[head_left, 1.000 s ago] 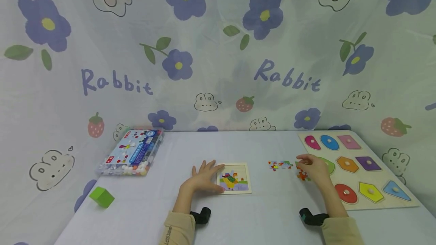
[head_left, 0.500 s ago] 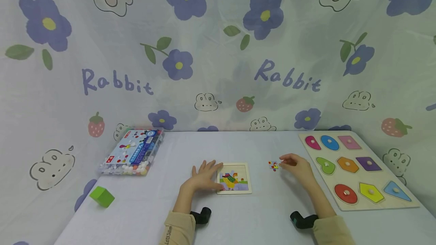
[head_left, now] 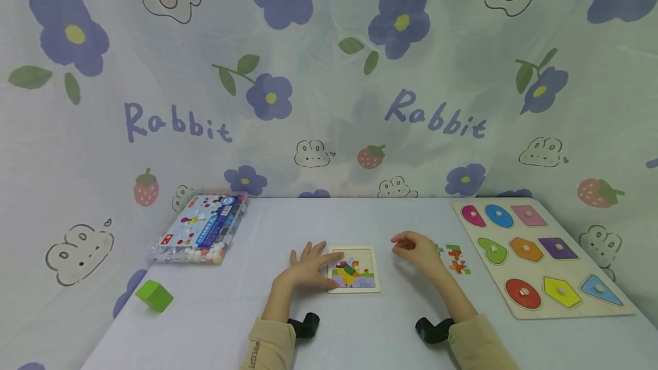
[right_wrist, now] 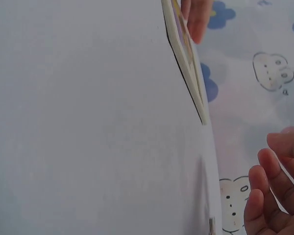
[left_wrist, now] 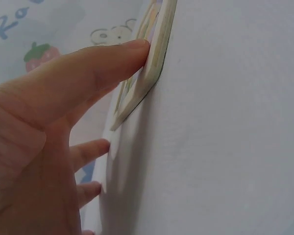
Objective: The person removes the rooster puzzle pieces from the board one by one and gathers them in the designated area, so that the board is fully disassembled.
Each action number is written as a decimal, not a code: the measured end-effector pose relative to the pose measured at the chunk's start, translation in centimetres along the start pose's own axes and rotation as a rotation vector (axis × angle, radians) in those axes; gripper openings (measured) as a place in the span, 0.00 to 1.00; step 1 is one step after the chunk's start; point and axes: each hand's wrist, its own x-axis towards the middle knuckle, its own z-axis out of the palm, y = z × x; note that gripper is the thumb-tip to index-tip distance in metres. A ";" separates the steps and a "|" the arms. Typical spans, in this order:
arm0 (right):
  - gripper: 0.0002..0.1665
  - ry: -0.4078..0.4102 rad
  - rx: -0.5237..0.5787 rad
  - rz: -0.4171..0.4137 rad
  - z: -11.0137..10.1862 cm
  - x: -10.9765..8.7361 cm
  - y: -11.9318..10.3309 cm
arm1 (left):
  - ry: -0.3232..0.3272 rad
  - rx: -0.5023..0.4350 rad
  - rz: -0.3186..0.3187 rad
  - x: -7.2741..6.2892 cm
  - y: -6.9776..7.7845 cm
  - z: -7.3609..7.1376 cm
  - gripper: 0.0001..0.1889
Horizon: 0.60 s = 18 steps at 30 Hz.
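A small wooden puzzle tray (head_left: 377,270) with a bright picture partly filled in lies on the white table. My left hand (head_left: 308,270) rests at its left side, fingers spread and straight. Its thumb (left_wrist: 130,54) presses on the tray's rim, and the index finger lies over the upper left part. To the right of the tray hovers my right hand (head_left: 418,253), fingers loosely bent, with nothing showing between thumb and fingers. Loose jigsaw pieces (head_left: 456,260) lie beside and behind this hand, some hidden by it.
A wooden shape board (head_left: 532,278) with knobbed coloured shapes lies on the right. A clear plastic box (head_left: 200,227) of small parts sits at the back left, and a green block (head_left: 154,296) stands at the left. A patterned cloth (head_left: 329,84) hangs behind the table.
My right hand has moved left from the pieces by the shape board, uncovering those pieces and covering the leftmost one. My left hand has stayed on the puzzle tray.
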 end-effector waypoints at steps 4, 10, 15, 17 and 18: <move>0.10 -0.026 0.004 -0.005 1.6 0.3 -1.2 | -0.004 0.013 0.000 0.1 0.0 0.1 0.33; 0.09 -0.125 -0.024 -0.036 3.7 0.4 -2.5 | 0.006 0.024 0.000 0.1 -0.1 0.1 0.29; 0.10 -0.244 -0.091 -0.098 5.0 0.5 -3.2 | 0.012 0.014 0.007 0.0 0.0 0.0 0.27; 0.13 -0.285 -0.122 -0.124 5.5 0.5 -3.4 | 0.014 0.007 0.011 0.0 0.1 0.0 0.26; 0.14 -0.301 -0.147 -0.138 5.7 0.5 -3.4 | 0.014 0.004 0.011 -0.1 0.1 0.0 0.26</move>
